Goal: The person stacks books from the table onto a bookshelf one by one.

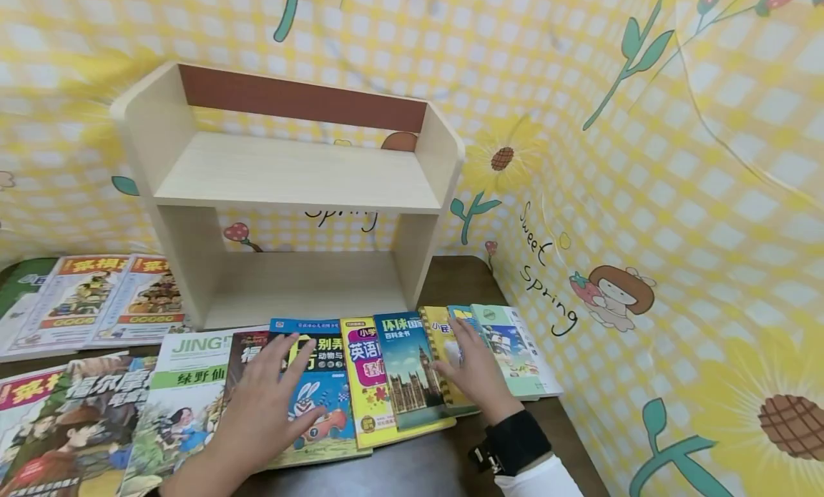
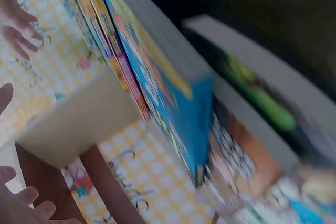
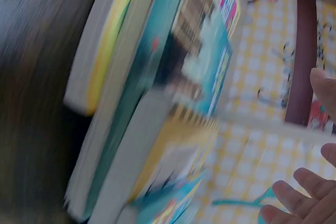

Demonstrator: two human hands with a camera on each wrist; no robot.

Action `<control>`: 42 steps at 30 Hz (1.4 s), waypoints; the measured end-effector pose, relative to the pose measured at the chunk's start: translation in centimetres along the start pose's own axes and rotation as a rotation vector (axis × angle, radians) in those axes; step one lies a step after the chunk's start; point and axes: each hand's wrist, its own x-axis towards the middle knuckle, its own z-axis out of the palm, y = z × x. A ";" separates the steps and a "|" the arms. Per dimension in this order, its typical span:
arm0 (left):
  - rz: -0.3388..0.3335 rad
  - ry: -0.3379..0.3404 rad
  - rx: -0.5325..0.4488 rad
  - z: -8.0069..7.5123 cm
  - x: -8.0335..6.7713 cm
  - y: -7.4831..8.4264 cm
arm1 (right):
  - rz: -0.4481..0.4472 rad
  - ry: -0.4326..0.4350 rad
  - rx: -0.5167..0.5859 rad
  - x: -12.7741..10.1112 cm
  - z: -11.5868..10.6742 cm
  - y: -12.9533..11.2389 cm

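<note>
My left hand [image 1: 260, 404], fingers spread, is over a blue children's book with a rabbit in a car [image 1: 322, 411]. My right hand [image 1: 478, 372] is over the spiral-edged yellow book [image 1: 460, 398] and a thin blue book beside it. Between the hands lie a yellow English book [image 1: 370, 422] and a teal book with a clock tower [image 1: 412, 368]. In the left wrist view the left fingers [image 2: 42, 211] hold nothing; in the right wrist view the right fingers [image 3: 304, 190] are likewise bare. Whether either hand touches a cover, I cannot tell.
A two-tier wooden bookshelf [image 1: 296, 179] with bare shelves stands behind the books. More books lie at the left, including a green-titled one [image 1: 183, 397] and a detective comic [image 1: 84, 425]. A pale green book [image 1: 511, 361] lies at the right, near the checked wall cloth [image 1: 644, 218].
</note>
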 end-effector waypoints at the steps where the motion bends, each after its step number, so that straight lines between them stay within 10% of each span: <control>1: 0.012 -0.007 -0.005 0.3 0.1 0.3 | 0.018 0.015 0.003 0.0 -0.2 0.5; 19: 0.054 -0.119 -0.081 3.1 0.4 2.6 | 0.569 0.045 -0.111 1.7 -3.3 12.3; 27: 0.052 -0.166 -0.077 3.5 0.5 2.7 | 0.631 -0.030 -0.077 2.3 -3.3 15.9; 42: 0.034 -0.187 -0.077 4.2 0.3 2.5 | 0.665 -0.216 -0.153 2.9 -4.5 15.2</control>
